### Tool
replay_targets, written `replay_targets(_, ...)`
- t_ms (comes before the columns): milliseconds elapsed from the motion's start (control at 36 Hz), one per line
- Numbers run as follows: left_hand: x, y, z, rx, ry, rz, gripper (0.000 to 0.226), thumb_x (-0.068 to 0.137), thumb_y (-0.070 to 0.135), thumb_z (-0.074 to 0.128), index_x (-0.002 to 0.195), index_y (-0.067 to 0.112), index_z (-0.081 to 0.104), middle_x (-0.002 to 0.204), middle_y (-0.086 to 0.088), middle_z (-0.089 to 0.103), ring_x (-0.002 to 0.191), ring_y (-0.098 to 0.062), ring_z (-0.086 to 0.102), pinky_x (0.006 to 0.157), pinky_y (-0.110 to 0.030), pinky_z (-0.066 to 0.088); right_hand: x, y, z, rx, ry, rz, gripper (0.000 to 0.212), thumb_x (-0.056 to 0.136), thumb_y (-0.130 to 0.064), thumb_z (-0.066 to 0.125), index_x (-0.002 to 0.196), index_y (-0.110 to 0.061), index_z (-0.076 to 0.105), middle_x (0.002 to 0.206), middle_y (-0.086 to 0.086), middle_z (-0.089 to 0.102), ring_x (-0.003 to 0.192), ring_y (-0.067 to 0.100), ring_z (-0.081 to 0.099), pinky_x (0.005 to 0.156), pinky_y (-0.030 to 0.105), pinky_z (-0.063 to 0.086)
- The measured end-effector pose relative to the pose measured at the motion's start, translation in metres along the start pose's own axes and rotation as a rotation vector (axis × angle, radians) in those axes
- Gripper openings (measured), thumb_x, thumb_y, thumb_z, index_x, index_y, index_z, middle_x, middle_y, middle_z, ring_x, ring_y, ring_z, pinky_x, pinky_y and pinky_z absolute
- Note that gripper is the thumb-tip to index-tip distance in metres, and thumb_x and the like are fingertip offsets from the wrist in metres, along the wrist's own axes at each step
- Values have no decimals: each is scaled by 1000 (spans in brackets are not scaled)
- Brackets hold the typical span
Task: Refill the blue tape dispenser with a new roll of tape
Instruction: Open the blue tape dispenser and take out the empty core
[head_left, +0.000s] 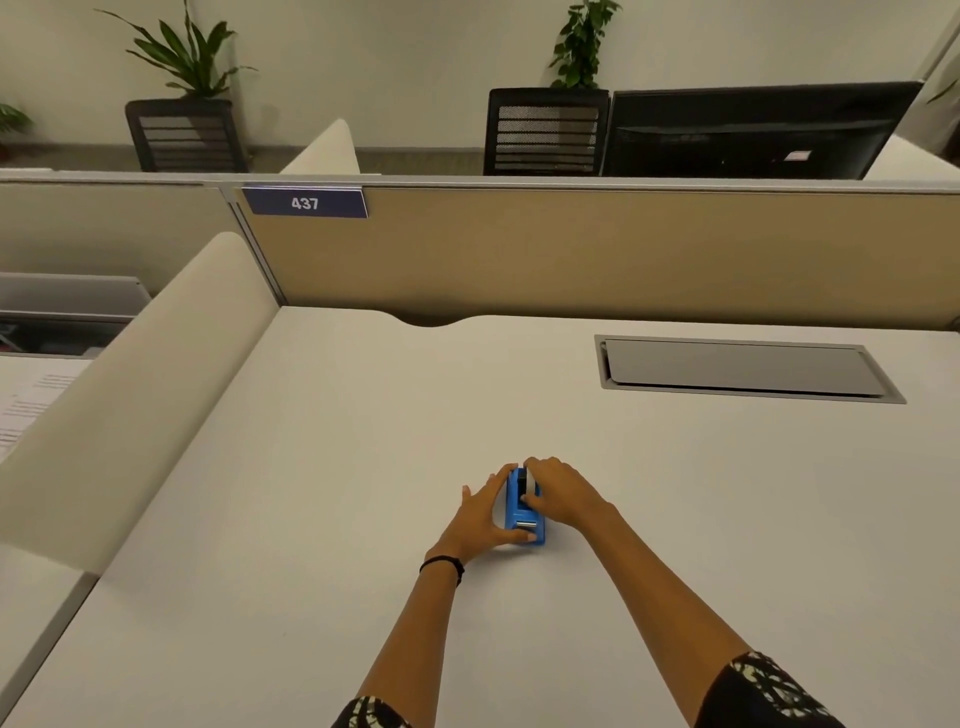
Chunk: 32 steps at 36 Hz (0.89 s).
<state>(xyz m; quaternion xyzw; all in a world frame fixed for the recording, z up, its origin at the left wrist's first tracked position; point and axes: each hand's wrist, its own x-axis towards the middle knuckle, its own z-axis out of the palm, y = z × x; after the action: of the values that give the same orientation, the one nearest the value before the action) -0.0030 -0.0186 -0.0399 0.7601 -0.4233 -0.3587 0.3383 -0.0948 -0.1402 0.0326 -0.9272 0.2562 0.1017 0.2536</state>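
Observation:
A small blue tape dispenser (523, 512) stands on the white desk (311, 467), its metal cutter end toward me. My left hand (480, 514) lies flat against its left side, thumb near the cutter, steadying it. My right hand (558, 493) covers its right side and top. The fingers pinch a pale tape roll (530, 480) that sits in the far end of the dispenser. Most of the roll is hidden under the fingers.
A grey cable hatch (743, 369) is set into the desk at the far right. A tan partition (571, 249) with a "437" label (305, 202) closes the back. A white divider (130, 374) runs along the left. A monitor (753, 130) and chairs stand beyond.

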Motion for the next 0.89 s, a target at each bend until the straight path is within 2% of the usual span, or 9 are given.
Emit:
replay_targets(111, 0, 1, 0, 2, 5, -9, 98, 73, 46, 74, 146, 33, 10, 151, 6, 30, 140, -20, 27, 115, -50, -10, 6, -7, 2, -85, -4, 43, 25, 84, -14, 59, 105, -2, 54, 108, 19, 62, 88, 29, 60, 68, 28, 39)
replay_targets(278, -2, 4, -1, -15, 10, -6, 97, 73, 44, 74, 146, 32, 10, 151, 6, 31, 140, -17, 26, 115, -48, -12, 17, -17, 4, -205, -37, 45, 19, 85, -9, 57, 102, -3, 60, 108, 19, 63, 91, 30, 64, 78, 32, 50)
replay_targets(528, -1, 2, 0, -19, 6, -38, 101, 73, 45, 74, 147, 30, 7, 154, 3, 26, 144, -18, 18, 115, -47, -13, 25, -23, -1, -341, -96, -1, 23, 83, -9, 60, 105, -1, 58, 110, 19, 62, 97, 31, 63, 81, 33, 50)
replay_targets(583, -1, 1, 0, -21, 3, -41, 101, 73, 46, 74, 147, 31, 6, 155, 3, 25, 144, -18, 17, 115, -48, -13, 26, -22, -2, -357, -103, -14, 23, 82, -10, 61, 103, -1, 59, 109, 19, 63, 94, 31, 63, 80, 33, 50)
replay_targets(694, -1, 2, -1, -22, -1, -45, 100, 73, 46, 74, 146, 31, 7, 154, 3, 26, 144, -18, 19, 115, -48, -12, 27, -22, -4, -384, -116, -29, 20, 82, -10, 61, 99, -1, 60, 105, 18, 65, 76, 25, 57, 76, 33, 49)
replay_targets(778, -2, 4, -2, -30, -5, -43, 99, 73, 47, 73, 146, 31, 9, 152, 5, 30, 142, -18, 22, 115, -48, -11, 29, -20, -4, -417, -125, -57, 8, 82, -11, 60, 88, -6, 59, 104, 18, 66, 71, 23, 51, 71, 32, 47)
replay_targets(833, -2, 4, -3, -31, -7, -37, 98, 72, 47, 73, 146, 32, 10, 151, 6, 31, 142, -18, 24, 115, -47, -11, 31, -20, -5, -420, -141, -68, 7, 82, -11, 61, 81, -10, 54, 104, 19, 66, 71, 24, 52, 68, 31, 43)
replay_targets(889, -1, 4, -3, -28, -5, -35, 99, 71, 48, 74, 145, 33, 10, 151, 6, 32, 141, -18, 24, 115, -47, -11, 31, -19, -6, -397, -158, -67, 10, 81, -12, 62, 89, -6, 59, 105, 19, 65, 78, 28, 60, 72, 33, 47)
